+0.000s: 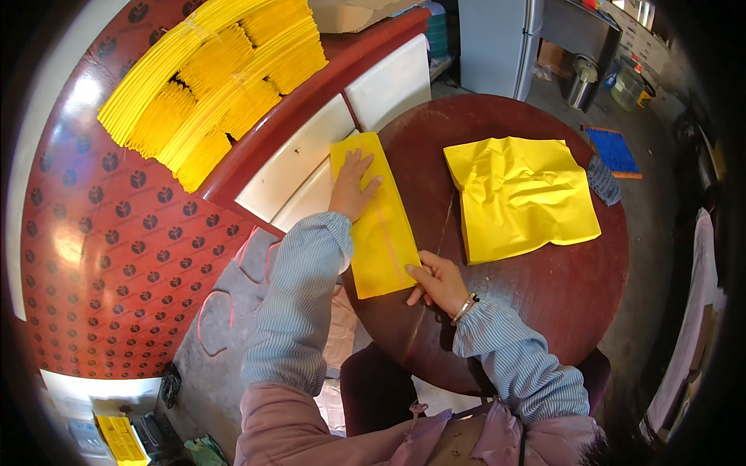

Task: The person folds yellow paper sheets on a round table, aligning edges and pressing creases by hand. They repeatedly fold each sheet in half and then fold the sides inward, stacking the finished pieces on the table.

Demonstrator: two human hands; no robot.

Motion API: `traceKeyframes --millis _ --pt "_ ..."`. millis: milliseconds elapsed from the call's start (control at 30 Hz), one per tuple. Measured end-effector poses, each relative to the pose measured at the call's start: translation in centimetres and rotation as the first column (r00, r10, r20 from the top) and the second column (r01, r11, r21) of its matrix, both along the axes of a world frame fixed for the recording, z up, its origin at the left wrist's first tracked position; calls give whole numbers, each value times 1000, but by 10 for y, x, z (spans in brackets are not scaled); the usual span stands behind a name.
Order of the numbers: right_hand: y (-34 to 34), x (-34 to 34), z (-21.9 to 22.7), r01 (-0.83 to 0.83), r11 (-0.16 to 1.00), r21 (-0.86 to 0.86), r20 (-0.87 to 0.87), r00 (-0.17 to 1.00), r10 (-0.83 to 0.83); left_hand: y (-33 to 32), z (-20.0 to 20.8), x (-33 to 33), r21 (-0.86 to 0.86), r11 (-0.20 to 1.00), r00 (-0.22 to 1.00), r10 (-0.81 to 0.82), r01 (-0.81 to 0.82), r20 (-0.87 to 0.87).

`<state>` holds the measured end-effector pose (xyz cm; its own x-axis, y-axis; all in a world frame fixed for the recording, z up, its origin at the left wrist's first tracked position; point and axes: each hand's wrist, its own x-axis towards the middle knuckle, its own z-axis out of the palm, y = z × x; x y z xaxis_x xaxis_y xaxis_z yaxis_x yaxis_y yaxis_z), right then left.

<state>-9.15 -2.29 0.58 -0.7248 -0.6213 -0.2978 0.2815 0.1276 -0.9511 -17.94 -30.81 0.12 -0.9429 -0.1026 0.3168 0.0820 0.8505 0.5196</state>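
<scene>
A long folded yellow paper sheet [377,221] lies at the left side of the round table, its upper end by the table's edge. A faint pinkish line runs along its length. My left hand [355,186] rests flat on its upper part, fingers spread. At the lower right corner, my right hand [440,284] pinches the sheet's edge, thumb on top and the other fingers partly hidden beneath or curled. To the right lies a wider, creased stack of yellow paper [528,198], apart from both hands.
Bundled folded yellow papers [225,78] cover the far part of a red patterned surface [116,241] at left. Beside the round dark-red table [528,311] stand white drawers [299,167]. A grey cloth [603,181] sits at the table's right edge. Pink cords [214,322] lie on the floor.
</scene>
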Motion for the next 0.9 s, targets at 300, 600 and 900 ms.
traceKeyframes --millis 300,600,900 --pt "-16 12 37 160 956 246 -943 267 198 9 -11 -2 -186 982 985 47 -15 167" --pt "-40 8 -10 -12 875 483 -851 226 473 -4 -7 -55 -486 874 883 246 -23 400" --pt "-38 4 -10 -65 902 426 -863 270 427 -13 -18 -86 -442 888 870 312 -124 382"
